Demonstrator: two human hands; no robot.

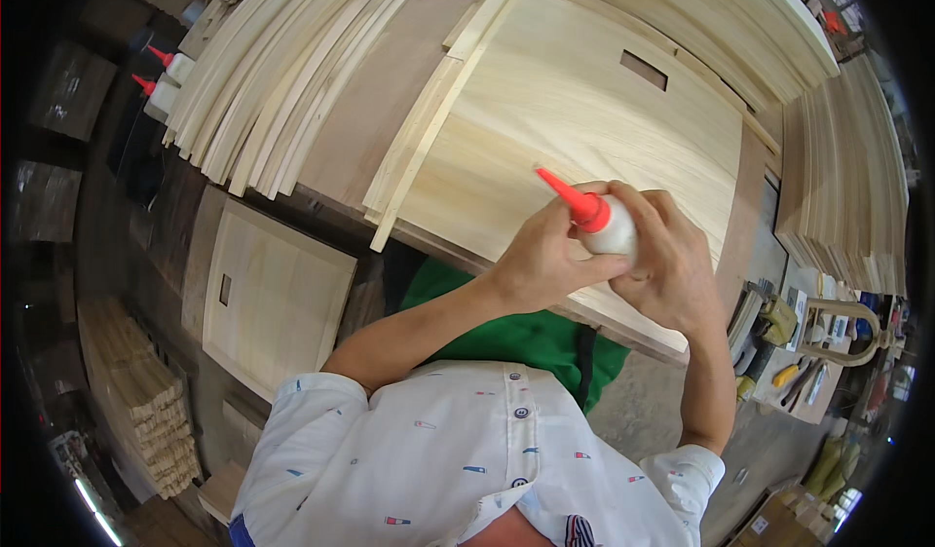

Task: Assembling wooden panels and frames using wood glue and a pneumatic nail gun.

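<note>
A white glue bottle [612,231] with a red pointed nozzle is held up between both hands, its tip aimed toward the upper left. My left hand [542,260] closes around the bottle's near left side, thumb across its front. Fingers of my right hand [670,255] wrap the bottle from the right. Below them lies a pale wooden panel [584,89] with a small rectangular cutout near its far right corner. Thin wood strips [421,138] run along the panel's left edge.
Long wood strips [282,70] are piled at the left of the bench. More glue bottles [168,87] stand at the far left. A framed panel [278,299] leans below. Stacked boards [842,177] rise at right, above a shelf [808,381] with hand tools and a clamp [845,333].
</note>
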